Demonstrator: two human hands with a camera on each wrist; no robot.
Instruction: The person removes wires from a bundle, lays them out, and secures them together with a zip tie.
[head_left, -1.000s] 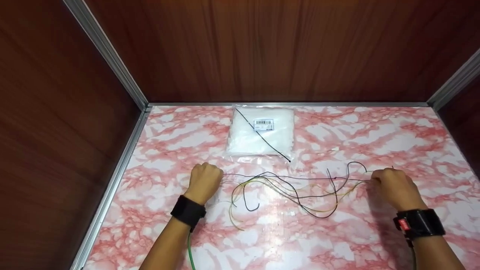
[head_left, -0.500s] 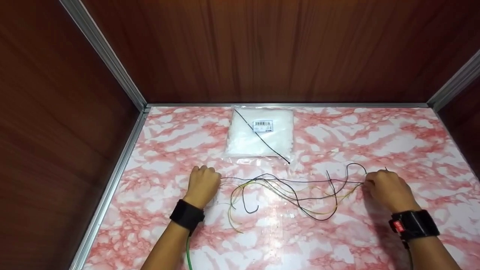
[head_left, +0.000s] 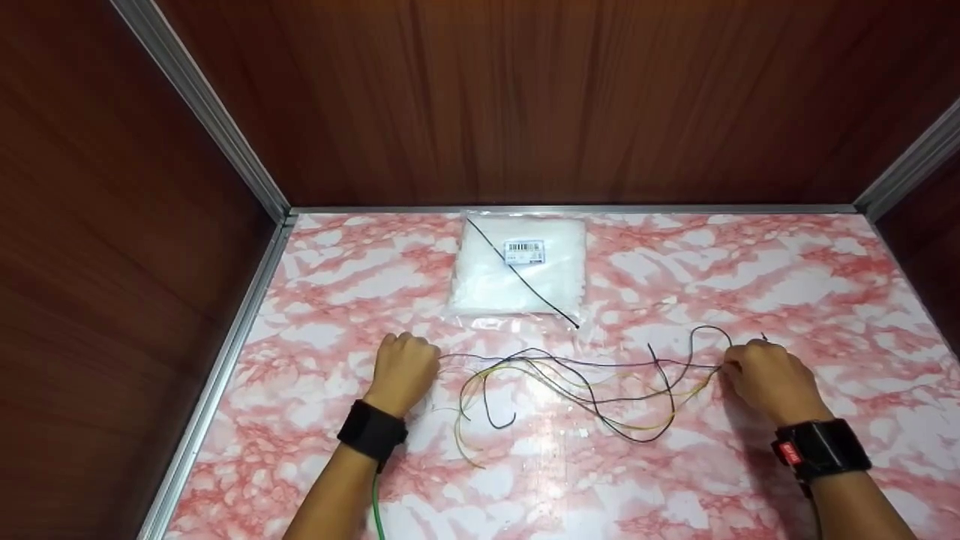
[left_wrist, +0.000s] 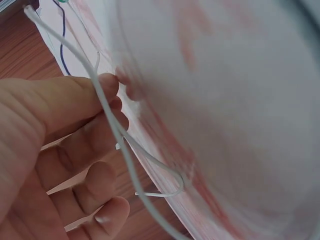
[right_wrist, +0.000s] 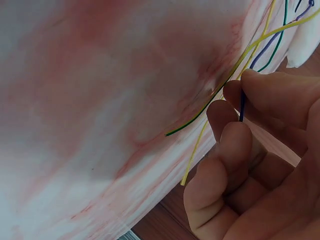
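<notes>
Thin loose wires in several colours lie between the two hands on the marbled tabletop. My left hand (head_left: 406,373) pinches one end of a purple wire (head_left: 615,365); in the left wrist view the purple wire (left_wrist: 63,42) disappears behind the thumb, and the pinched end is hidden. White wires (left_wrist: 131,172) cross in front of those fingers. The right hand (head_left: 772,380) pinches the other end, where a short purple tip (right_wrist: 242,106) shows below the thumb. Yellow wires (right_wrist: 257,42) and a green wire (right_wrist: 276,49) pass close by this hand.
A clear bag (head_left: 487,289) of white contents with a barcode label lies behind the wires, a black cable tie (head_left: 536,286) diagonally across it. Dark wood panels (head_left: 510,105) with metal edging enclose the back and sides. Several curved black wires (head_left: 637,439) spread over the tabletop (head_left: 660,502).
The right hand has moved a little left and slightly down in the head view. My left hand has shifted slightly down and left. Both keep their pinch, and the purple wire between them sags slightly.
</notes>
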